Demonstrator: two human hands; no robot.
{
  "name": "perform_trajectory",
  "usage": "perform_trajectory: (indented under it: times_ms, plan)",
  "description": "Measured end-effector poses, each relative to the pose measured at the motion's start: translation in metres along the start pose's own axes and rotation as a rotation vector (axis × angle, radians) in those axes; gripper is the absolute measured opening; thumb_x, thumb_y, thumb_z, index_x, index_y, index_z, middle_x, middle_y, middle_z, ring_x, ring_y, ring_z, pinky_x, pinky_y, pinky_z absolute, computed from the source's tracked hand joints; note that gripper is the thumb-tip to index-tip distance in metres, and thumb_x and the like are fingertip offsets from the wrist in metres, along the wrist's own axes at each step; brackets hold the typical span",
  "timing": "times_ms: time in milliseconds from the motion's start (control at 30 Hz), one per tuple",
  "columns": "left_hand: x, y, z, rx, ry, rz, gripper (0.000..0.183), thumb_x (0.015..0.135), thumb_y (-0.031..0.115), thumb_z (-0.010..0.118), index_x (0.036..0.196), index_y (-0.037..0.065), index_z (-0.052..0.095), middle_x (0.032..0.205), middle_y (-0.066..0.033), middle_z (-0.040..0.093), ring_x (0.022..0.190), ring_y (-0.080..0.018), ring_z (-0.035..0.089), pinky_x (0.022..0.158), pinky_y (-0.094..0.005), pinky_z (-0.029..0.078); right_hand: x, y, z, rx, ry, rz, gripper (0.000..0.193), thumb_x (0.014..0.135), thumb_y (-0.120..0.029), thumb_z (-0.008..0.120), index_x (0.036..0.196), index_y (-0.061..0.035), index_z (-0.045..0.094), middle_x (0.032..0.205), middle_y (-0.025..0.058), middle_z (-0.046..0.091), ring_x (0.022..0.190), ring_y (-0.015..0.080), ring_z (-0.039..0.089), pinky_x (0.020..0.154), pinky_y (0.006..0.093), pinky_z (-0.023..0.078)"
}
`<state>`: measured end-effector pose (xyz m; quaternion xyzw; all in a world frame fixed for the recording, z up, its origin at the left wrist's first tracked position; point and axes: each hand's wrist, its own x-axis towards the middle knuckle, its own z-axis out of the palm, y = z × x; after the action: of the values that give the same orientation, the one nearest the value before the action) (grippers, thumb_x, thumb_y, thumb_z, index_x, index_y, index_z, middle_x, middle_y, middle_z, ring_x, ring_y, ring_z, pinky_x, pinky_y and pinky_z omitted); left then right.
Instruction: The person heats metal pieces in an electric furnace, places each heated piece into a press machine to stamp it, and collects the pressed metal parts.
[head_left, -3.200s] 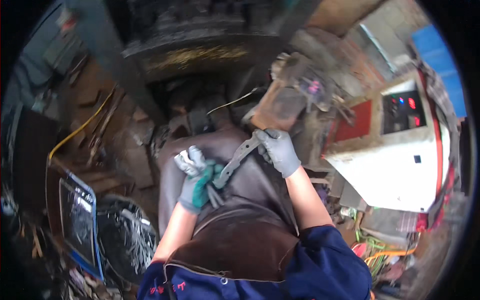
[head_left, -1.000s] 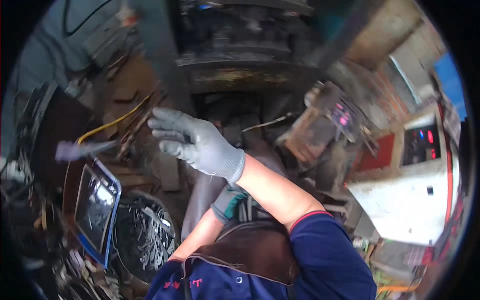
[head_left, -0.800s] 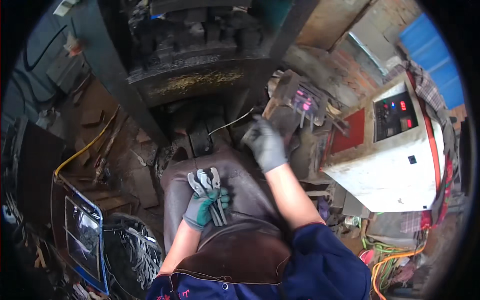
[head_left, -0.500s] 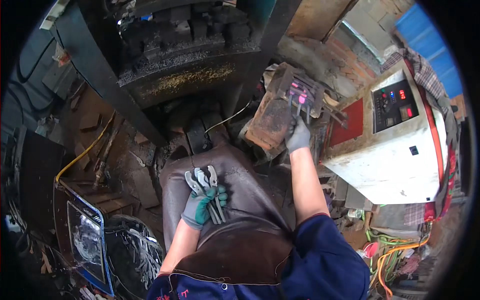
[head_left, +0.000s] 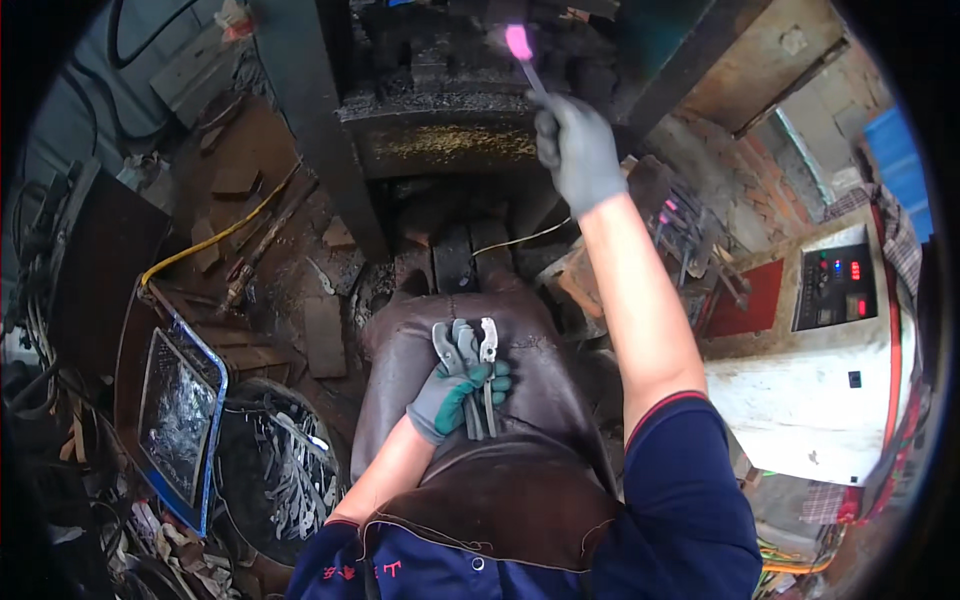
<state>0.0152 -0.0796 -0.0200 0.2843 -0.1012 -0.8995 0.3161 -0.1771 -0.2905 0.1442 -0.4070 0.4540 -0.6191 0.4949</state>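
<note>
My right hand [head_left: 582, 155], in a grey glove, is raised at the upper middle and closed around a thin metal bar [head_left: 518, 43]. The bar's far end glows pink and points up toward a dark machine. Low over my lap, my left hand [head_left: 455, 398], in a grey and green glove, grips several grey metal pieces [head_left: 466, 345]. These have flat, curved heads and long shanks, like plier halves. Below them, a brown apron [head_left: 400, 375] covers my lap.
Ahead stands the dark machine frame with a sooty ledge [head_left: 440, 150]. More bars with glowing ends [head_left: 672, 212] lie on bricks right of my forearm. Beyond them is a white control cabinet [head_left: 800, 400]. At left are a blue-framed panel [head_left: 180, 420] and a container of metal pieces [head_left: 290, 470].
My right hand has left the bricks and swung up and left, carrying one glowing bar toward the machine. My left hand still holds the metal pieces over my lap. The view has shifted.
</note>
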Motion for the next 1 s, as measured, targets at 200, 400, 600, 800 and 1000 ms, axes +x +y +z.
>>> perform_trajectory:
  times_ms: [200,400,600,800,1000]
  plan:
    - [-0.003,0.000,0.002,0.003,0.010,0.035,0.021,0.092,0.012,0.055,0.111,0.003,0.057,0.094,-0.0087,0.064,0.081,-0.0207,0.063,0.074,-0.0334,0.054,0.050,-0.010,0.052,-0.015,0.109,0.206,0.016,0.089,-0.014,0.052,0.099,-0.0030,0.059,0.061,-0.0012,0.047,0.045,0.0060,0.038,0.038,0.0178,0.028]
    - [0.002,0.000,-0.005,-0.055,-0.122,0.024,0.028,0.093,0.013,0.053,0.119,0.002,0.053,0.107,-0.0121,0.062,0.094,-0.0234,0.063,0.082,-0.0360,0.052,0.061,-0.002,0.029,0.052,-0.003,0.241,0.025,0.091,-0.029,0.057,0.098,-0.0049,0.060,0.064,-0.0010,0.050,0.052,0.0067,0.043,0.042,0.0192,0.032]
    - [-0.006,0.006,-0.009,-0.182,-0.180,0.125,0.036,0.096,0.017,0.048,0.127,-0.001,0.046,0.125,-0.0140,0.054,0.113,-0.0264,0.056,0.095,-0.0398,0.048,-0.082,0.029,-0.020,-0.316,-0.206,0.289,0.034,0.092,-0.036,0.054,0.094,-0.0035,0.060,0.066,0.0051,0.057,0.059,0.0120,0.054,0.054,0.0253,0.044]
    - [0.005,0.000,-0.009,-0.077,-0.132,0.027,0.037,0.095,0.016,0.048,0.130,0.001,0.045,0.125,-0.0161,0.055,0.113,-0.0273,0.056,0.094,-0.0404,0.049,-0.177,0.088,-0.037,-1.155,-0.371,0.134,0.058,0.079,-0.052,0.062,0.097,0.0031,0.062,0.091,0.0228,0.065,0.088,0.0355,0.064,0.079,0.0397,0.049]
    - [0.012,-0.003,-0.019,-0.365,-0.333,0.238,0.036,0.095,0.016,0.048,0.130,0.006,0.045,0.126,-0.0119,0.053,0.118,-0.0268,0.051,0.100,-0.0448,0.042,-0.222,0.093,-0.049,-0.904,-0.784,0.395,0.041,0.081,-0.042,0.060,0.087,-0.0017,0.067,0.080,0.0208,0.065,0.074,0.0348,0.063,0.072,0.0415,0.049]
